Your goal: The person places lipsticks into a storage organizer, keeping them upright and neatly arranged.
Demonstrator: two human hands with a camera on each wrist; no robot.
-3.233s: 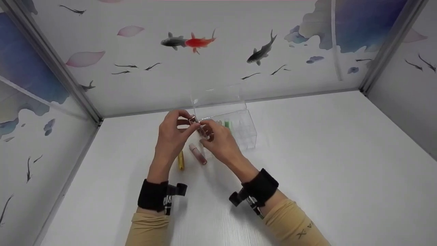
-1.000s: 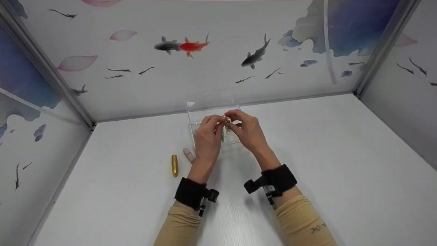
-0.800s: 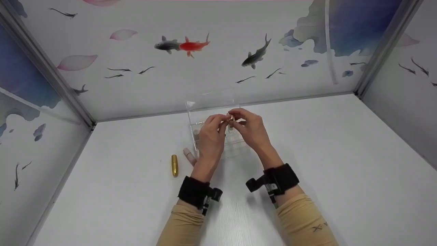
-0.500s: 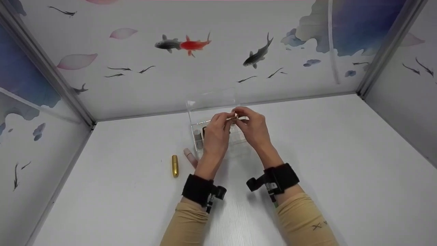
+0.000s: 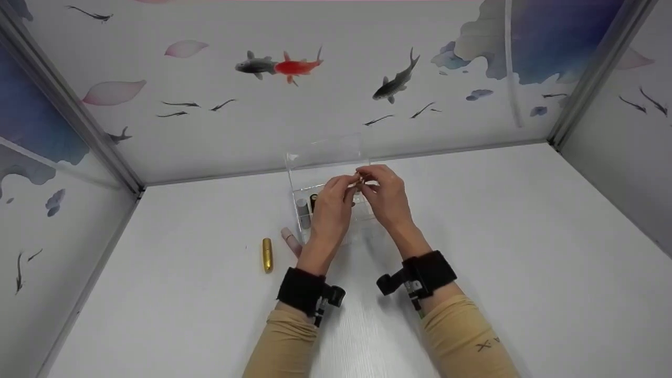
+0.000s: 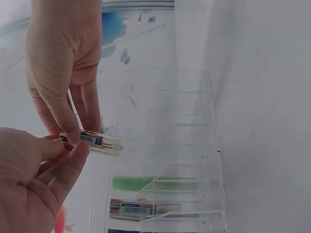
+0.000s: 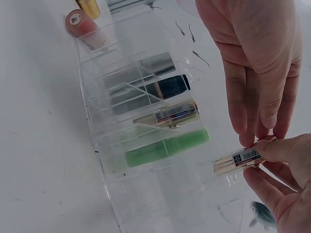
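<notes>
Both hands meet above the clear compartment box and pinch one small clear cosmetic tube with gold-coloured parts and a barcode label. My left hand holds its capped end with the fingertips. My right hand pinches the tube from the other side with thumb and fingers. In the left wrist view the tube points out over vacant compartments. A green tube, a similar labelled tube, a black-ended tube and a grey tube lie in separate compartments.
The box's clear lid stands raised at the back, near the patterned wall. Left of the box a gold tube lies on the white table. Beside it, a pink tube is partly hidden by my left arm.
Since the earliest frame both hands have moved right across the box, keeping the tube between them. Over the last half second they hold nearly the same spot, with small finger shifts.
</notes>
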